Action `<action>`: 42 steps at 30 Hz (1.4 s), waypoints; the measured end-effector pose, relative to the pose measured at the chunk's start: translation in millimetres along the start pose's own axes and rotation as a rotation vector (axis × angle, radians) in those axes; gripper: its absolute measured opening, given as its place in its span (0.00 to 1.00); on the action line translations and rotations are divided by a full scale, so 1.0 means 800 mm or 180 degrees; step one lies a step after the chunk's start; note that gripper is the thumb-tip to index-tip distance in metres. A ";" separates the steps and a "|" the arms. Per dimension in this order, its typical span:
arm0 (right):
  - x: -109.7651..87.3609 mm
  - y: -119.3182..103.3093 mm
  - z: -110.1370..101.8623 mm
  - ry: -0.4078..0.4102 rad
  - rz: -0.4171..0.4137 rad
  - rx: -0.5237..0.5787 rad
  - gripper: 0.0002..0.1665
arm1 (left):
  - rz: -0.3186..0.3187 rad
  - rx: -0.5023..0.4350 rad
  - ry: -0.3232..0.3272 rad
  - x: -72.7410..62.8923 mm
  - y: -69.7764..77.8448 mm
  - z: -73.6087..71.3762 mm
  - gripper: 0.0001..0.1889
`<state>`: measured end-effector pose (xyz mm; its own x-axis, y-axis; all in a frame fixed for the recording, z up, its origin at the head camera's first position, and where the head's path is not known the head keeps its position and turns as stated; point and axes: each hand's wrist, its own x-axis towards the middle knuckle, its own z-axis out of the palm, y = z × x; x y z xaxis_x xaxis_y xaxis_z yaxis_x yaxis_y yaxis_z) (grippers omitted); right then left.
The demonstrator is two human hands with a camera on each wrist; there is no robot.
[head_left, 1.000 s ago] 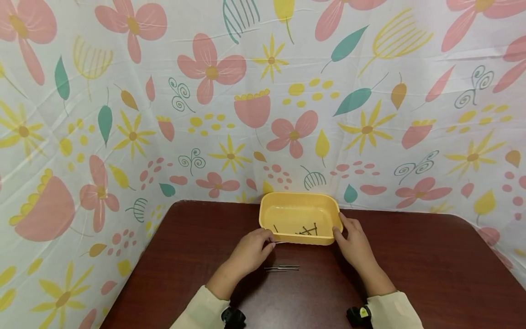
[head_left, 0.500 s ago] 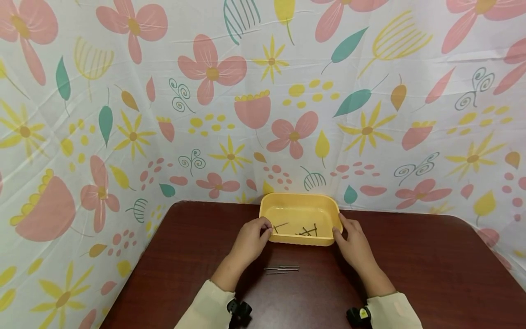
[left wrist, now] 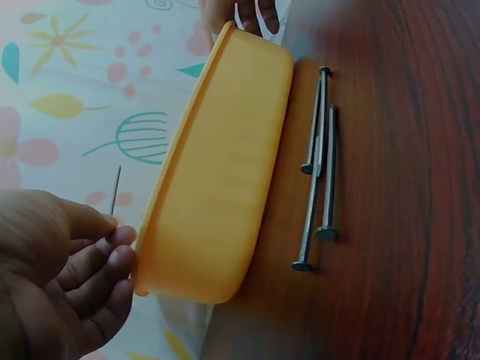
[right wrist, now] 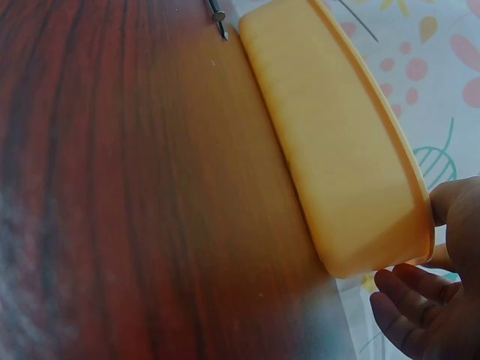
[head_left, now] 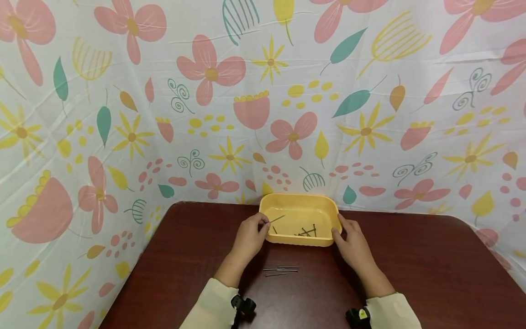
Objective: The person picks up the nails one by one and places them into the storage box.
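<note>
My left hand [head_left: 248,237] pinches a thin nail [head_left: 277,219] between thumb and fingertips at the left rim of a yellow plastic tray [head_left: 302,240]. The nail's free end points up and right over the tray's inside; in the left wrist view the nail [left wrist: 115,191] sticks up from the fingertips. At the tray's right end, my right hand [head_left: 356,246] grips the rim, thumb in front and fingers round the side. Several dark nails [head_left: 307,232] lie crossed on the tray floor, with a single one [head_left: 274,230] nearer the left hand.
Several loose nails [head_left: 281,269] lie roughly side by side on the dark wooden table [head_left: 197,246], in front of the tray. A flower-print cloth [head_left: 246,114] hangs close behind the tray and along the left side.
My left hand has risen from the tray's front left corner to its left rim, bringing the nail up over the inside. A front nail on the table has shifted slightly toward me. The right hand stays put.
</note>
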<state>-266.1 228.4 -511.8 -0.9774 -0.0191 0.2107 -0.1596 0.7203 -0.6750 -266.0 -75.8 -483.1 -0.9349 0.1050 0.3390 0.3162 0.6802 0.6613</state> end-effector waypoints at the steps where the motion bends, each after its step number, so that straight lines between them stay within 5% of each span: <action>1: 0.000 0.000 0.000 0.0003 -0.0002 -0.0006 0.37 | -0.0019 -0.0001 0.0009 0.000 -0.001 0.000 0.03; 15: 0.002 0.002 0.003 0.0049 -0.0039 -0.0022 0.37 | -0.0148 -0.0039 0.0191 -0.001 -0.005 0.005 0.03; 29: -0.001 0.001 0.001 0.0021 -0.0023 -0.0031 0.38 | -0.0015 -0.0044 0.0343 -0.001 -0.003 0.004 0.03; 42: 0.001 0.002 0.001 0.0021 -0.0011 -0.0040 0.37 | -0.0077 -0.0157 0.0293 0.001 -0.007 0.005 0.14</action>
<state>-267.3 229.2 -513.3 -0.9759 -0.0169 0.2177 -0.1611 0.7289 -0.6654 -269.4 -76.8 -489.0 -0.9243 0.0202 0.3812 0.3033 0.6450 0.7014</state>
